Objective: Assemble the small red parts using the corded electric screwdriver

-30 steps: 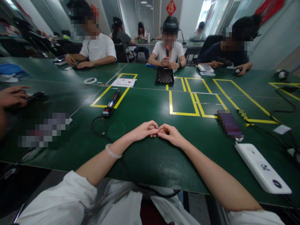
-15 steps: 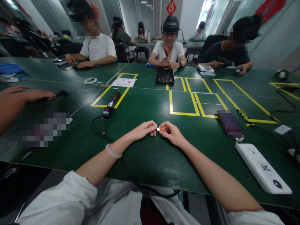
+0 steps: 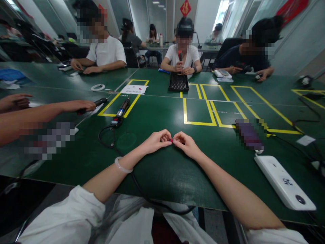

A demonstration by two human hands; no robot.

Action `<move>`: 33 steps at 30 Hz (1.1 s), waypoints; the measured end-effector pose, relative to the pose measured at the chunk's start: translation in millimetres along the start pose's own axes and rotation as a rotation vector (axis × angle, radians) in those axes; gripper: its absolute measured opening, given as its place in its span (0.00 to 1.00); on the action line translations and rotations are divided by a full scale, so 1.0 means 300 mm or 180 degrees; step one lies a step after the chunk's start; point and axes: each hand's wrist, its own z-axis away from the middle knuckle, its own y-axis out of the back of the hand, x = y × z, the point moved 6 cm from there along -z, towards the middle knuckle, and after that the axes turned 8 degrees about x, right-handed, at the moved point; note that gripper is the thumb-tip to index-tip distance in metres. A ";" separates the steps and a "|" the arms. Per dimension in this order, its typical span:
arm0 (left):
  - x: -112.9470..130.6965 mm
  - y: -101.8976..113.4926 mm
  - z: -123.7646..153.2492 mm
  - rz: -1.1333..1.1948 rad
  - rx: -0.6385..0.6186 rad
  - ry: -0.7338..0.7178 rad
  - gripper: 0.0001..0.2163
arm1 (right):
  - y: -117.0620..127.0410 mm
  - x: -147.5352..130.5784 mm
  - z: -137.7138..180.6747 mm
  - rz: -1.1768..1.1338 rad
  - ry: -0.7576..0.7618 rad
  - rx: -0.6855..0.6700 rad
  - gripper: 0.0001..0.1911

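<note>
Between the fingertips of both hands is a small red part (image 3: 171,140), too tiny and too covered by fingers to name its kind. My left hand (image 3: 158,140) pinches it from the left, thumb against curled fingers. From the right, my right hand (image 3: 186,144) closes thumb and forefinger on the same piece. Both hands are held just over the green table (image 3: 162,169). To the left of my left hand lies an electric screwdriver (image 3: 122,111) with a black cable (image 3: 138,186) running beneath my left forearm to the table's front edge.
A white power bank (image 3: 284,183) and a blurred-out phone (image 3: 250,134) lie at right. Yellow tape outlines (image 3: 200,123) mark the table. Across it, a co-worker sits behind a black tray (image 3: 178,84). At left, another person's hand (image 3: 87,106) holds a dark tool.
The small part has turned from a pale face to red between my fingers, and my left fingers have shifted slightly. At left, the other person's arm has reached further right with the dark tool.
</note>
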 end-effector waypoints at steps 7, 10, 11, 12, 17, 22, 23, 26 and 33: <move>-0.010 -0.001 0.000 -0.0030 -0.0030 -0.0011 0.12 | 0.005 -0.028 0.004 0.0329 0.0339 0.0064 0.07; 0.000 0.000 0.002 -0.0111 -0.0033 -0.0097 0.11 | 0.005 -0.032 0.006 0.0448 0.0452 0.0069 0.09; 0.003 0.001 0.002 -0.0132 -0.0024 -0.0119 0.11 | 0.005 -0.033 0.007 0.0512 0.0485 0.0061 0.09; 0.005 0.001 0.002 -0.0148 -0.0018 -0.0133 0.11 | 0.004 -0.035 0.008 0.0595 0.0524 0.0051 0.09; 0.006 0.001 0.001 -0.0182 0.0001 -0.0115 0.11 | 0.008 -0.054 0.010 0.0917 0.0738 0.0088 0.05; 0.001 -0.001 0.005 -0.0321 -0.0099 0.0064 0.11 | 0.016 -0.057 0.009 0.0954 0.0795 0.0175 0.06; -0.002 -0.003 0.006 -0.0353 -0.0152 0.0103 0.10 | 0.017 -0.056 0.009 0.0960 0.0799 0.0179 0.06; -0.011 -0.008 0.009 -0.0386 -0.0268 0.0142 0.10 | 0.014 -0.058 0.011 0.0985 0.0821 0.0150 0.06; -0.022 -0.012 0.007 -0.0371 -0.0295 0.0176 0.09 | 0.002 -0.058 0.018 0.1215 0.0832 0.0013 0.06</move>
